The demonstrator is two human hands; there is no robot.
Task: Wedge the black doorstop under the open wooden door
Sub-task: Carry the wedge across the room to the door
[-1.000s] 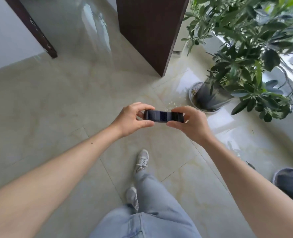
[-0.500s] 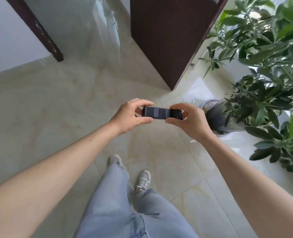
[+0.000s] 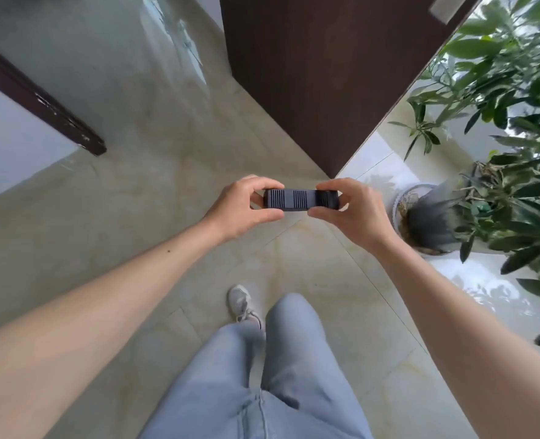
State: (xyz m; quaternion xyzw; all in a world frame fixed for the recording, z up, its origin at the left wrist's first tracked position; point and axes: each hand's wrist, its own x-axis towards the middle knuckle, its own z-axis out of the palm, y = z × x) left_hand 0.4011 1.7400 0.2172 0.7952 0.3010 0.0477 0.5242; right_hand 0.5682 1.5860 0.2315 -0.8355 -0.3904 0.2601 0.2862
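Note:
The black ribbed doorstop (image 3: 295,199) is held level in front of me, well above the floor. My left hand (image 3: 245,208) pinches its left end between thumb and fingers. Its right end sits in the pinch of my right hand (image 3: 351,208). The dark brown wooden door (image 3: 319,74) stands open just beyond the doorstop, its lower corner meeting the floor right behind my hands.
A potted plant (image 3: 427,220) with wide green leaves stands close on the right, beside the door's edge. A dark door frame (image 3: 40,104) runs down at the left. Glossy beige floor tiles (image 3: 154,198) spread between them. My legs and a shoe (image 3: 241,304) are below.
I have stepped closer to the door, so its lower corner now sits just behind my hands. Both hands keep the same pinch on the doorstop. My feet have shifted.

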